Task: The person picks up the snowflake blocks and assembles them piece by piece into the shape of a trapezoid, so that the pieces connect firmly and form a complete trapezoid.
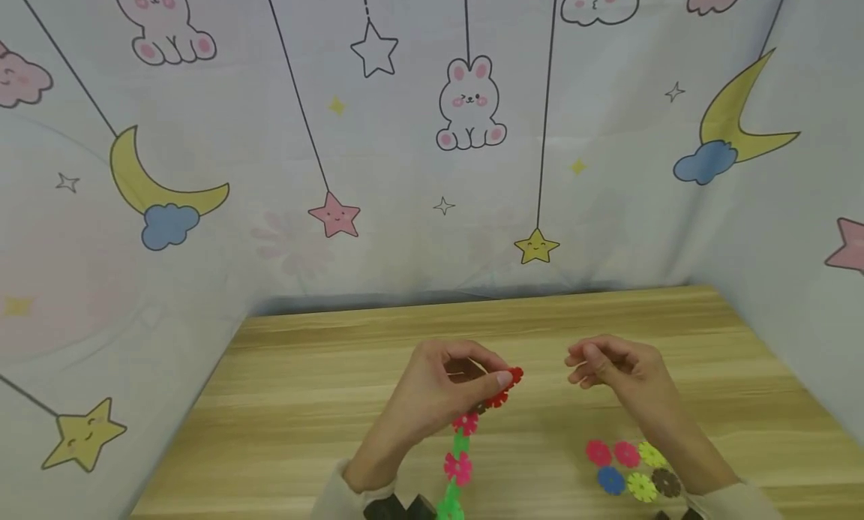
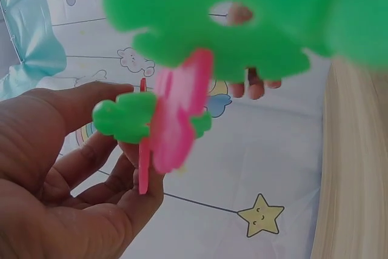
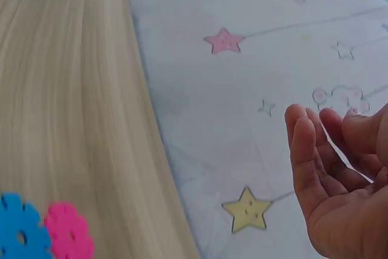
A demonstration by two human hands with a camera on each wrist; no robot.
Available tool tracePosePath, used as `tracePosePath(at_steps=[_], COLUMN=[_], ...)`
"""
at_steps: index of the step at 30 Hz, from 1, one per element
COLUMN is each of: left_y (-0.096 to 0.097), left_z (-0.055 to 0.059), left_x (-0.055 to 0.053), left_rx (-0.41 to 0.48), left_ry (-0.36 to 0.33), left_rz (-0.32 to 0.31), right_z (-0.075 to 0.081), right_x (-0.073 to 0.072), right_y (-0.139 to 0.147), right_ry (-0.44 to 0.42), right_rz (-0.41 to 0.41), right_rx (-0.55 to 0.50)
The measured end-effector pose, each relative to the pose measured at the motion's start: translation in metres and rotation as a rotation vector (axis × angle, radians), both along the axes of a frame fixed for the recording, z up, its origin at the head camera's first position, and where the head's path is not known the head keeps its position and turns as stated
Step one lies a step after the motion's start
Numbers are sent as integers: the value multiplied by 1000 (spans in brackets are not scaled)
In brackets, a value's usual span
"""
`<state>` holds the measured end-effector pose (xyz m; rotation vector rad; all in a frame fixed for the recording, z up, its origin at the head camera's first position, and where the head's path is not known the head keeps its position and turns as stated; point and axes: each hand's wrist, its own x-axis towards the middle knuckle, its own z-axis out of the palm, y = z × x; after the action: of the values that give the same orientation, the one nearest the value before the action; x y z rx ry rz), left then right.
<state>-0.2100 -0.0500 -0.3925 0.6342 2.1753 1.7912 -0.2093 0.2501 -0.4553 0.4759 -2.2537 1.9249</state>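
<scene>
My left hand [image 1: 445, 389] pinches the upper end of a chain of interlocked flower-shaped plastic discs, where a red disc [image 1: 516, 375] sticks out past the thumb. Below it the chain runs down toward me through a brown disc, pink discs [image 1: 458, 468] and green discs [image 1: 451, 503]. Close to the left wrist camera, a blurred green disc [image 2: 273, 22] and a pink disc [image 2: 180, 113] cover part of the view. To the right, my right hand [image 1: 617, 366] is raised with loosely bent fingers and holds nothing. A small gap of air separates it from the red disc.
On the wooden table [image 1: 324, 355], near my right forearm, lie several loose discs: pink [image 1: 598, 452], blue [image 1: 610, 480], yellow [image 1: 641, 487] and brown [image 1: 666, 482]. A white printed cloth [image 1: 405, 145] with moons, stars and rabbits stands behind and beside the table.
</scene>
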Motion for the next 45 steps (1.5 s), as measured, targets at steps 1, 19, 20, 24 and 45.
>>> tracePosePath(at_steps=[1,19,20,24,45], left_y=[0,1,1,1,2], left_z=[0,1,1,1,-2], left_x=[0,0,0,0,-1], left_rx=[5,-4,-2,3,5], left_ry=[-3,6,8,11,4], left_rz=[-3,-29,-29,-31,-24], right_z=[-4,-44,-44,-47,-29], right_x=[-2,-19,-19,-19,-12], right_y=[10,112,110,103,45], right_ry=[-13,-323,-299,-233,-160], right_rz=[-16,-23,-20,-29,102], right_rx=[-2,701,722,785,449])
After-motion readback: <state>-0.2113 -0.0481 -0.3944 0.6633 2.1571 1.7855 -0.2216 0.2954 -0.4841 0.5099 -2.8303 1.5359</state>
